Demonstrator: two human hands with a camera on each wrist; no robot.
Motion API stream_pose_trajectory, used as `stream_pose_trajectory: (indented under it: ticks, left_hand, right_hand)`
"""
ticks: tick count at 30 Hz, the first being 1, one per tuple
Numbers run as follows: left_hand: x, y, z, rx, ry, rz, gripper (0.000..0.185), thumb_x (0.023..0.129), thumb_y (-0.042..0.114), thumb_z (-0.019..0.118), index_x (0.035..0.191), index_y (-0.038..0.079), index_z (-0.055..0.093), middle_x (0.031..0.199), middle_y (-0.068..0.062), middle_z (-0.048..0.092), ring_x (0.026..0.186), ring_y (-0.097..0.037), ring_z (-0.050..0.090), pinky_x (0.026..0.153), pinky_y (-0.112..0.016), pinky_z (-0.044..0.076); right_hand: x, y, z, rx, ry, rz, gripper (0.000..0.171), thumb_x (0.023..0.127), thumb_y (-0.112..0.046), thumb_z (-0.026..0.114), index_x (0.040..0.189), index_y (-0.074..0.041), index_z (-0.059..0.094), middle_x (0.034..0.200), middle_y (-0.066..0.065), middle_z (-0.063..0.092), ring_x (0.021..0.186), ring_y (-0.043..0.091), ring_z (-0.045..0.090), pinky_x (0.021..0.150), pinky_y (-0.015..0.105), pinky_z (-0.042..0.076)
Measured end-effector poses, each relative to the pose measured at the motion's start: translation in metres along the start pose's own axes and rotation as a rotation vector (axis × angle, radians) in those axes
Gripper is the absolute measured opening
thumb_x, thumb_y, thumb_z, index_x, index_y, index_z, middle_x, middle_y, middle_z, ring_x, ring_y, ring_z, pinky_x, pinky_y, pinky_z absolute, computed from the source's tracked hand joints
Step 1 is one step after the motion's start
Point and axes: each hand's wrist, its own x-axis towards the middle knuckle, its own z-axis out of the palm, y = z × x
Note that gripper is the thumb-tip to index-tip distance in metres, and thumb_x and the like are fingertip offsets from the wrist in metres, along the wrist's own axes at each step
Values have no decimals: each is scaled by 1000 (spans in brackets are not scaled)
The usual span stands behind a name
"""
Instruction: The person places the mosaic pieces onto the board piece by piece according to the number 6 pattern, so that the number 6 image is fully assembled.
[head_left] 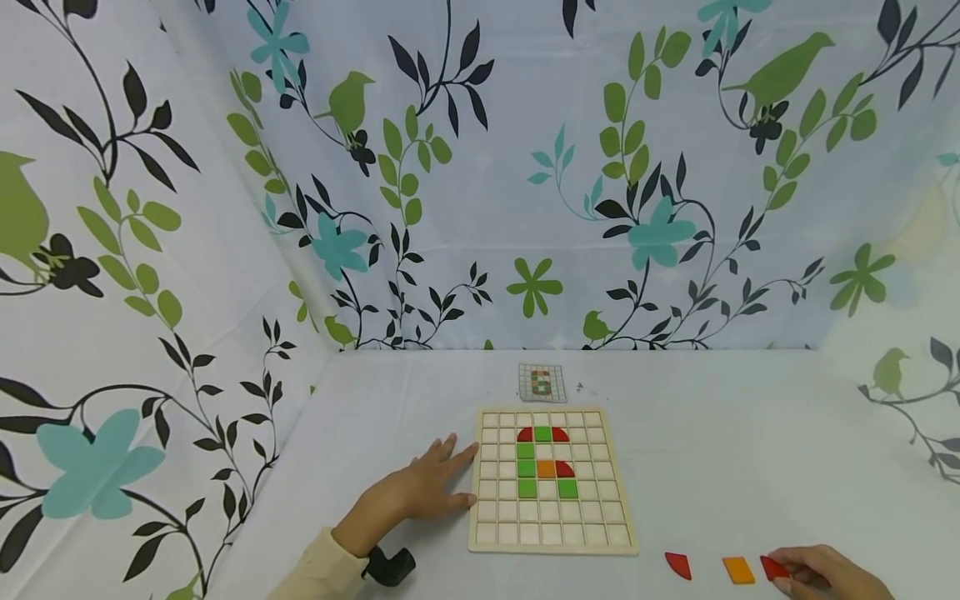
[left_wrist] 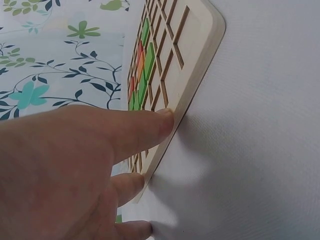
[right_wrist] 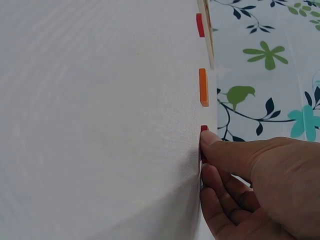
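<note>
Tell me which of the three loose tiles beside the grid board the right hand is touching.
The right hand touches the rightmost red tile. The orange tile and the other red tile lie untouched to its left, nearer the board.

The grid board looks like pale, unvarnished wood, matt, with smooth cut edges. The tiles in it, green, red and orange, have flat, matt, painted-looking faces, as do the loose orange tile and red tile. The table cover is white cloth with a fine woven grain. The printed backdrop is thin, creased fabric. The pattern card seems paper.
</note>
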Motion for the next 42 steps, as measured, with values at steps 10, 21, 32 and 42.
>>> stream_pose_trajectory:
  ticks: [10,21,32,42]
  left_hand:
    - [-1,-1,-1,2,5,-7,75,97,49,61,159,20,32,163,-17,21,148,-39,17,112,-64,23]
    - [-3,-1,-2,-5,2,-19,75,96,49,62,158,20,33,163,-17,21,148,-39,17,112,-64,23]
    - [0,-1,1,7,-5,-19,76,95,51,63,159,22,33,163,-15,21,149,-38,17,111,-65,25]
    - [-2,1,-1,1,-6,-22,75,96,50,62,159,22,32,163,-15,20,149,-38,16,111,-65,25]
  right_hand:
    - [-2,-2,4,-20,37,-2,60,86,-32,79,126,8,59,108,6,62,84,18,58,69,30,57]
    - [-2,-54,-11,-88,74,-121,49,87,-27,78,123,2,61,114,8,63,92,20,58,81,41,58]
    - [7,-126,4,-70,139,-267,29,90,-23,76,115,-10,70,106,-6,62,92,13,59,81,29,56]
    - [18,-184,32,12,100,-291,19,89,-21,77,107,-17,72,99,-10,62,93,9,59,85,31,54]
